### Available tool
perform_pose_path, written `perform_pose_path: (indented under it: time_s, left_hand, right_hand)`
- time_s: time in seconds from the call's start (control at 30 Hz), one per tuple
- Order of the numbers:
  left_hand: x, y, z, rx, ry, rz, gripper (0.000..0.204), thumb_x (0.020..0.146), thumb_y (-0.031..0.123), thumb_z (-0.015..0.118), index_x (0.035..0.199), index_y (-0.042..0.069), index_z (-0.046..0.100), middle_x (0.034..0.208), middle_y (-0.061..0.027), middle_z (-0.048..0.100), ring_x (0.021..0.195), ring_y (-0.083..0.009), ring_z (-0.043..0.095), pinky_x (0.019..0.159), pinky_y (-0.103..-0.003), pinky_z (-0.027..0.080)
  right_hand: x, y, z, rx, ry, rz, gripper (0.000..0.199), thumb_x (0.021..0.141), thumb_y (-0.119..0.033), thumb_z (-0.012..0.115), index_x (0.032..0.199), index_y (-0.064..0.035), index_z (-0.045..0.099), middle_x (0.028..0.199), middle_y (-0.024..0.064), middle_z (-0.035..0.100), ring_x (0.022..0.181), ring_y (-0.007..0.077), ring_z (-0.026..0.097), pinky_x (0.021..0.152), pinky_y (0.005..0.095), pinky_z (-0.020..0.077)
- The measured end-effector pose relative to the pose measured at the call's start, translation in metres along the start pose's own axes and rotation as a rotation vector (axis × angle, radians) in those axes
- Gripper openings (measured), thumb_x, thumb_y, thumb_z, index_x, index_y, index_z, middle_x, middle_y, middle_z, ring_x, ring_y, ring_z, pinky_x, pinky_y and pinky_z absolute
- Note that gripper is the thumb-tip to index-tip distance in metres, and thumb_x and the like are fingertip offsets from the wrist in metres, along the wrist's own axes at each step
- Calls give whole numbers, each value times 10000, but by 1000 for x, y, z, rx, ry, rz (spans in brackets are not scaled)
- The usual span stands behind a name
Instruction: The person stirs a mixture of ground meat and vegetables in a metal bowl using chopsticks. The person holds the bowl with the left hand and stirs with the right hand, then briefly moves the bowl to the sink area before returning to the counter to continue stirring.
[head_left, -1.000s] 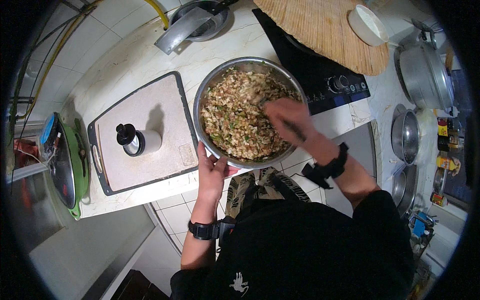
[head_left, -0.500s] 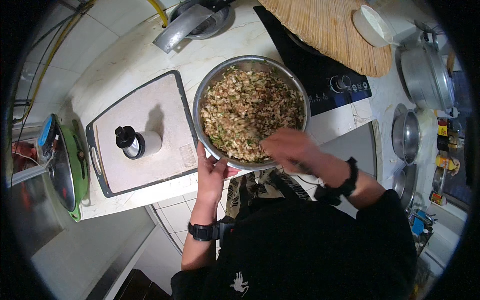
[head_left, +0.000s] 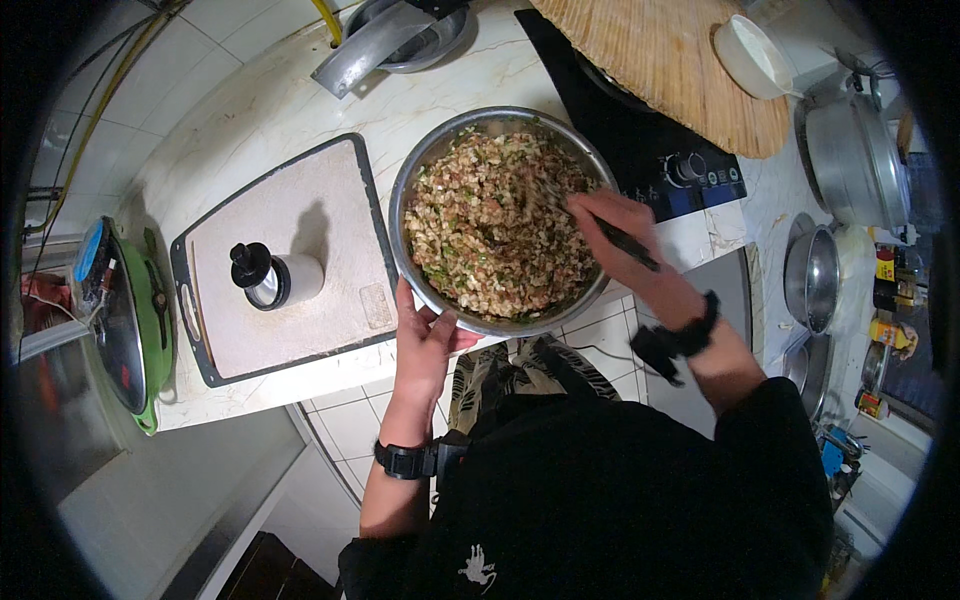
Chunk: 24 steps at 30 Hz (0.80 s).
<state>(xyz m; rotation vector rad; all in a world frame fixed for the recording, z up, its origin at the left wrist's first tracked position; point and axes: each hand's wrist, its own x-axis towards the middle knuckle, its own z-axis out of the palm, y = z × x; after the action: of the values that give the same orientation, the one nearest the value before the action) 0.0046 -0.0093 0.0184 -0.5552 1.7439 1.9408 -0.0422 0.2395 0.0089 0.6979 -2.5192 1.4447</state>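
Note:
A round stainless steel mixing bowl [head_left: 398, 225] sits by the counter's front edge, full of chopped filling [head_left: 490, 230] in brown, white and green bits. My left hand [head_left: 425, 335] grips its near left rim, thumb up against the side and other fingers low by the base. Over the right side of the bowl, my right hand [head_left: 618, 238] is closed around a utensil with a dark handle [head_left: 630, 246]. Its working end is blurred among the filling, so its kind cannot be made out.
Left of the bowl lies a cutting board [head_left: 240, 200] bearing a white container with a black top [head_left: 290, 282]. A green-rimmed lidded pan [head_left: 150, 330] stands far left. Behind are a metal pan [head_left: 430, 45], a black cooktop [head_left: 650, 165] and a woven straw mat [head_left: 680, 75]. Pots stand right.
My right hand has swept up and to the right across the bowl with the utensil, whose handle now shows. The left hand keeps its hold on the rim.

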Motion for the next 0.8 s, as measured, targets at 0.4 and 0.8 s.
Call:
perform_pose_path:
  time_s: [0.4,0.8]
  left_hand:
    - [60,48,-37,410,64,126,401,922,115,473,1312,30,429,721,-30,543,558,-100,521,492,-242,454]
    - [24,9,-14,91,231,2,359,944,83,396,1292,16,337,926,-139,617,586,-172,621,453,-266,540]
  right_hand:
    - [62,18,-58,-201,-14,-36,126,839,-148,658,920,-55,685,840,78,678,787,174,656,701,285,515]
    - [-49,-18,-54,-179,236,383,120,827,-23,606,933,-4,659,854,141,670,781,235,658,689,324,528]
